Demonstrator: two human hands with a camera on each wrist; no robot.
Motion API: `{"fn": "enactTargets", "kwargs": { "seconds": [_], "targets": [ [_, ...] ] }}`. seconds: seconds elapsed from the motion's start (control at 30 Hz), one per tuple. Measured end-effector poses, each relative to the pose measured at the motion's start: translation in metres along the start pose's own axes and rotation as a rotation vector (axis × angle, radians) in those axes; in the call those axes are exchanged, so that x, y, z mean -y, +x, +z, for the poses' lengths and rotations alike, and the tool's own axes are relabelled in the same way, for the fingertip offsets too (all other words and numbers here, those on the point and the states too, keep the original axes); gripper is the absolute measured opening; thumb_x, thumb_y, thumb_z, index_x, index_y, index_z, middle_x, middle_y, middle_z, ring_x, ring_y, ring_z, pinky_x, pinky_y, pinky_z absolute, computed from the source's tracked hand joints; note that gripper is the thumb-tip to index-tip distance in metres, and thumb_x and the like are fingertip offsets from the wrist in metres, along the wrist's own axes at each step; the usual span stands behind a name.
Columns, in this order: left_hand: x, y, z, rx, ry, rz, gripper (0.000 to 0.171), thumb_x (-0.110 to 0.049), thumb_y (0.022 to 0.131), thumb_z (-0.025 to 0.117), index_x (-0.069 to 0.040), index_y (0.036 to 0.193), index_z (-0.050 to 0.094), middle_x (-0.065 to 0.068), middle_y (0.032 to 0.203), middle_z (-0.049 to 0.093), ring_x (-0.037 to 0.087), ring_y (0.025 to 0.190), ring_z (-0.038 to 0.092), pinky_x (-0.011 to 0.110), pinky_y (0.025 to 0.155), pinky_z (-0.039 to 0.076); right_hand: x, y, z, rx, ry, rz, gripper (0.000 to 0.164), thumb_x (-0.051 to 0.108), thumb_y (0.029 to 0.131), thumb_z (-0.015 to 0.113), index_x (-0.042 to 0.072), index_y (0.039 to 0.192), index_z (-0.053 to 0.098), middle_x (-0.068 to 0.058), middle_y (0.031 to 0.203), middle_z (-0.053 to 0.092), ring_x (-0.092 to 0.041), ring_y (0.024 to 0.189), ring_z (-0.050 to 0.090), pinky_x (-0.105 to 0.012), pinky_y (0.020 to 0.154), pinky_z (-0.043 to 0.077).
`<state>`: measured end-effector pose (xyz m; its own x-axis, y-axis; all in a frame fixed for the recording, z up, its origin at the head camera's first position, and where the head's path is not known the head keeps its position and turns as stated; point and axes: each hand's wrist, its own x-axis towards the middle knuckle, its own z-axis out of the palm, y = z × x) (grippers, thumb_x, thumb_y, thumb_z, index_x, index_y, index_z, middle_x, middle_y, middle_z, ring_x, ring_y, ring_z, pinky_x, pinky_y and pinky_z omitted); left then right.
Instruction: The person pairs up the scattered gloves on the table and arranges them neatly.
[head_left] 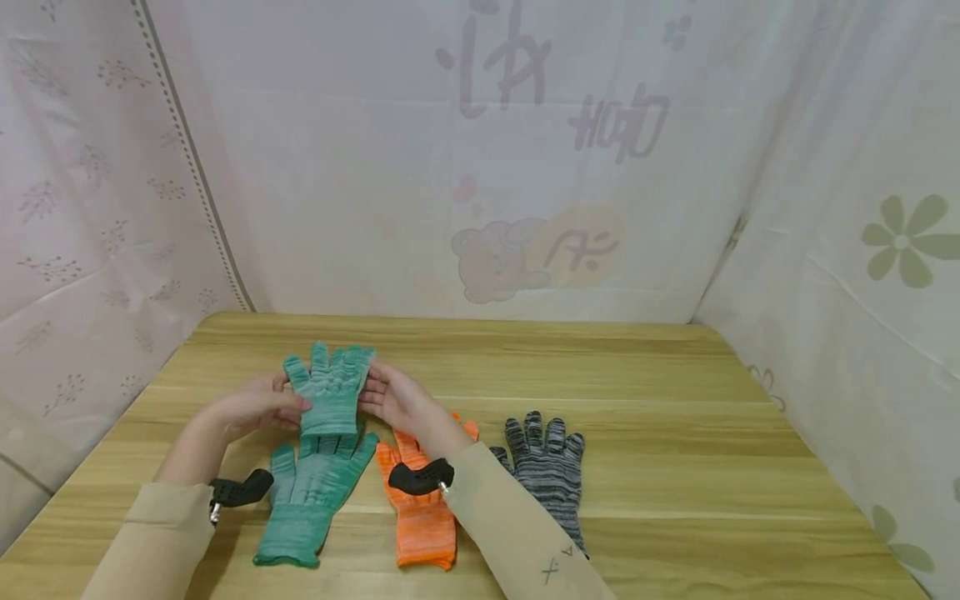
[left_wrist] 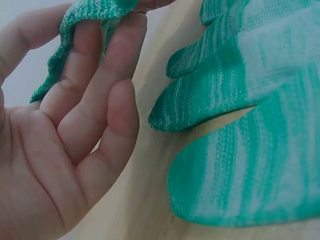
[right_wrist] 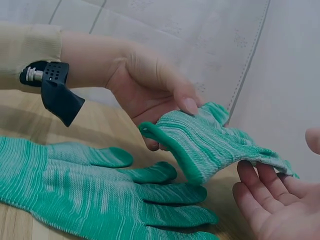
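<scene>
A green-and-white knit glove [head_left: 330, 398] is held up above the table, fingers pointing away. My left hand [head_left: 258, 406] grips its left side, thumb on top and fingers underneath. On the other side, the fingertips of my right hand [right_wrist: 277, 207] touch the glove from below, and the right thumb stands apart from it in the right wrist view. Beneath, a matching green glove [head_left: 307, 504] lies flat on the table, its fingertips partly covered by the raised one in the head view.
An orange glove [head_left: 426, 533] lies right of the green one, partly hidden by my right forearm. Farther right is a black-and-grey striped glove [head_left: 551, 475], its lower part behind the sleeve. The wooden table [head_left: 712, 467] is bordered by printed curtains [head_left: 337, 208].
</scene>
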<state>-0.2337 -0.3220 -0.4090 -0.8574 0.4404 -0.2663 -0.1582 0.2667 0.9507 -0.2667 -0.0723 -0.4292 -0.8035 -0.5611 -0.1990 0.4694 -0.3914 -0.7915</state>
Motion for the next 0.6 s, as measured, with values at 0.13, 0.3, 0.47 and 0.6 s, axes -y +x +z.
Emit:
{"fn": "enactTargets", "kwargs": {
  "seconds": [0.13, 0.3, 0.47, 0.6],
  "targets": [
    [0.0, -0.004, 0.003, 0.013, 0.008, 0.027, 0.094, -0.01, 0.093, 0.061, 0.01, 0.145, -0.014, 0.003, 0.077, 0.059, 0.019, 0.083, 0.064, 0.039, 0.083, 0.052, 0.0, -0.004, 0.0, -0.02, -0.067, -0.021, 0.043, 0.02, 0.104, 0.044, -0.001, 0.141, 0.038, -0.022, 0.12, 0.054, -0.036, 0.117, 0.052, -0.045, 0.102, 0.038],
    [0.001, -0.009, 0.008, 0.003, 0.016, 0.066, 0.08, -0.005, 0.091, 0.062, 0.011, 0.142, 0.003, -0.001, 0.064, 0.049, 0.017, 0.072, 0.062, 0.04, 0.078, 0.054, 0.0, -0.008, 0.001, -0.018, -0.134, -0.032, 0.05, 0.019, 0.102, 0.049, -0.003, 0.144, 0.032, -0.02, 0.118, 0.054, -0.029, 0.104, 0.059, -0.044, 0.099, 0.042],
    [0.0, -0.014, 0.013, -0.015, 0.008, 0.077, 0.076, -0.009, 0.093, 0.061, 0.01, 0.144, 0.007, 0.003, 0.069, 0.053, 0.018, 0.07, 0.06, 0.036, 0.069, 0.054, 0.001, -0.014, 0.004, -0.021, -0.207, -0.038, 0.059, 0.014, 0.1, 0.052, -0.004, 0.148, 0.025, -0.019, 0.126, 0.048, -0.019, 0.085, 0.058, -0.04, 0.092, 0.048],
    [-0.001, -0.015, 0.017, -0.032, -0.043, 0.064, 0.08, -0.014, 0.096, 0.059, 0.003, 0.151, 0.003, 0.003, 0.073, 0.056, 0.015, 0.067, 0.058, 0.032, 0.064, 0.052, 0.001, -0.018, 0.006, -0.02, -0.232, -0.053, 0.055, 0.01, 0.098, 0.055, -0.002, 0.146, 0.032, -0.016, 0.115, 0.054, -0.017, 0.072, 0.056, -0.036, 0.082, 0.052]
  ]
}}
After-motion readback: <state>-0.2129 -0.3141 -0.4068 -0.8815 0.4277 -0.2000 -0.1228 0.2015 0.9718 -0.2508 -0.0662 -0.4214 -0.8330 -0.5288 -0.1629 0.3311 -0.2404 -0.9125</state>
